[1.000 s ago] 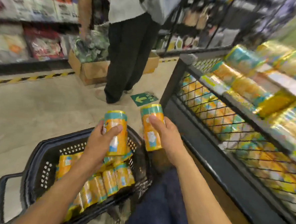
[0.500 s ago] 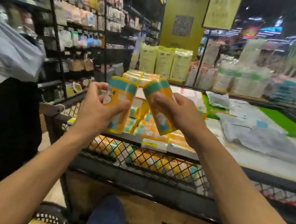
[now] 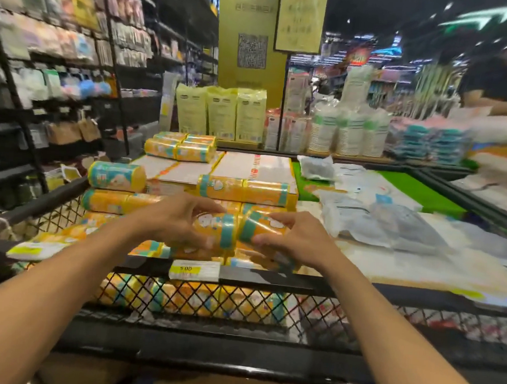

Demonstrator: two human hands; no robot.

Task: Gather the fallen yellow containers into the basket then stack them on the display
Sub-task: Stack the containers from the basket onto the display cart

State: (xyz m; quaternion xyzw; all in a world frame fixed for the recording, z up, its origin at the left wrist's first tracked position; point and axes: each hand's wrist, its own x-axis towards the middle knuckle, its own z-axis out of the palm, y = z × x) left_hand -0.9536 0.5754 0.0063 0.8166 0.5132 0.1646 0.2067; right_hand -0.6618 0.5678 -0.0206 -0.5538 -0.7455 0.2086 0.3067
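Observation:
My left hand [image 3: 173, 219] grips a yellow container with a teal band [image 3: 214, 229], laid on its side over the front of the display [image 3: 270, 280]. My right hand [image 3: 295, 239] grips a second yellow container [image 3: 259, 226], also on its side, its teal end touching the first one's end. Both sit low above the front row of stacked yellow containers [image 3: 112, 202]. More lie in rows behind [image 3: 243, 189] and at the back [image 3: 179, 150]. The basket is out of view.
The display has a black mesh front [image 3: 239, 306] with a yellow price tag [image 3: 194, 270] on its rail. Clear plastic packs [image 3: 386, 226] lie on the display to the right. Black shelving [image 3: 59, 91] stands on the left, yellow bags [image 3: 221, 115] and cup stacks behind.
Both hands rose from the basket with one container each, then moved forward and down to the display. The containers turned from upright to lying end to end.

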